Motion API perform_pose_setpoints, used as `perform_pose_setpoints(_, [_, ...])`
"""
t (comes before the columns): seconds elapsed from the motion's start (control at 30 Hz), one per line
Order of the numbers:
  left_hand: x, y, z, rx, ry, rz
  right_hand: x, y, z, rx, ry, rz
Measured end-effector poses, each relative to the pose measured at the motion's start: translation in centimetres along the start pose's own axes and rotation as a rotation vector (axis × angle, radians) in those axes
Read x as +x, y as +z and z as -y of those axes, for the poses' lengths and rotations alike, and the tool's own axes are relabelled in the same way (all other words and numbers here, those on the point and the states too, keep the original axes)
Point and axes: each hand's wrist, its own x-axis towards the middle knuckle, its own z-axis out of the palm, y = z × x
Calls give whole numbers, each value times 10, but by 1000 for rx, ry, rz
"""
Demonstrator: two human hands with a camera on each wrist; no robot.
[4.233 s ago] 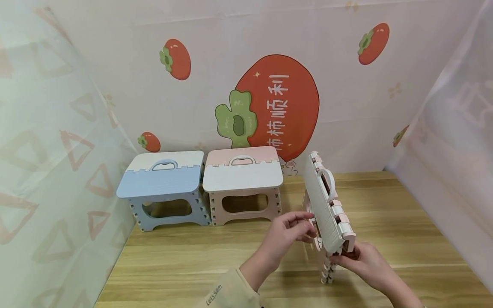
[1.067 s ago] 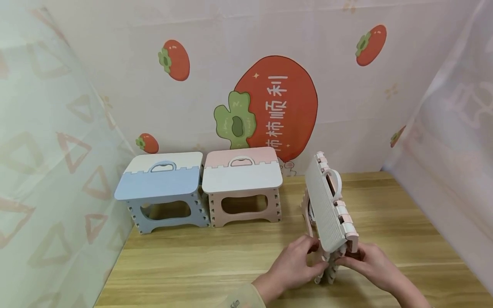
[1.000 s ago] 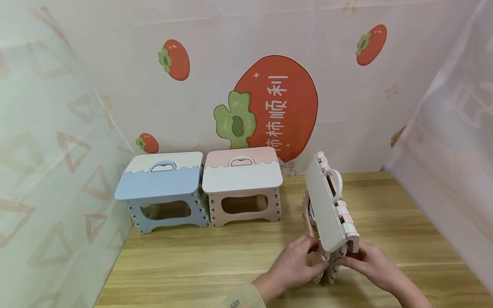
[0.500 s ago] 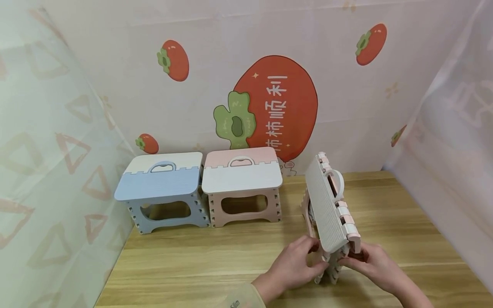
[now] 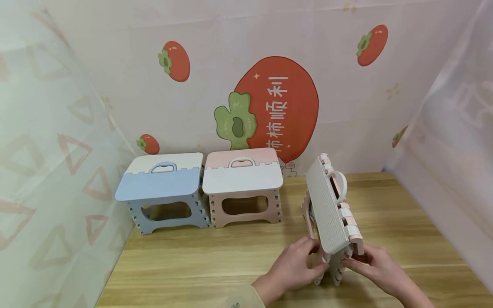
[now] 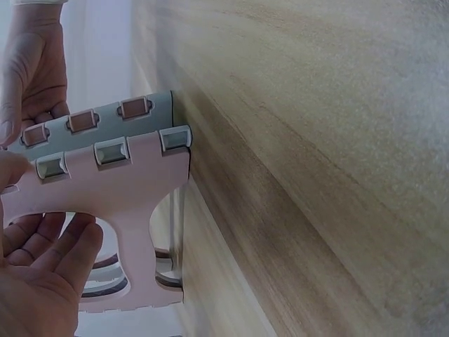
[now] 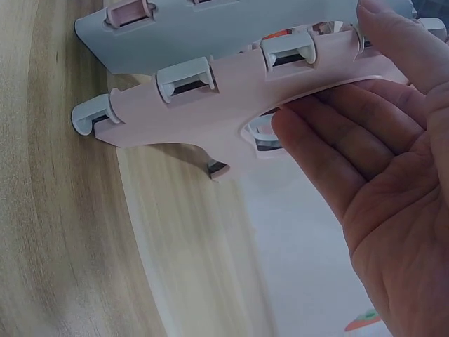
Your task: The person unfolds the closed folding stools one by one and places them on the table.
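Note:
A pink and white folding stool (image 5: 327,211) stands partly folded on the right of the table, its top bent into a steep ridge and its legs a little apart. At its near left side my left hand (image 5: 292,266) grips one leg panel; in the left wrist view the fingers reach through the oval opening of a pink panel (image 6: 130,203), the thumb over its edge. My right hand (image 5: 381,269) holds the other side, its fingers (image 7: 330,140) under a pink panel's (image 7: 231,105) cutout and its thumb across the edge. The top's underside is hidden.
A blue and white stool (image 5: 161,184) and another pink and white stool (image 5: 242,179) stand unfolded side by side at the back left. The wooden table (image 5: 215,261) meets a persimmon-printed cloth (image 5: 215,42) behind, with more cloth on both sides.
My left hand has come down and nearer, from the stool's side onto its near leg panel. My right hand has shifted slightly right, and the stool's ridge and legs have spread a little wider.

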Motion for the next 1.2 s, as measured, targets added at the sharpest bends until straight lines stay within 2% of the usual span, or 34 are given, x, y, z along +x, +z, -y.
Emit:
perform_pose_setpoints(0.23, [0,-2,-1,10,-13,5,-2,0,0,-12,15,-24])
perform_pose_setpoints(0.43, [0,-2,-2,14,-9,0,-4,1,-1,-15,-5,-48])
perform_pose_setpoints(0.87, [0,-3,-1,13,-17,2,-5,-3,-3,-31,12,-45])
perform_pose_setpoints(1.2, [-1,-3,-1,41,4,-6,-6,-4,-1,-44,32,-64])
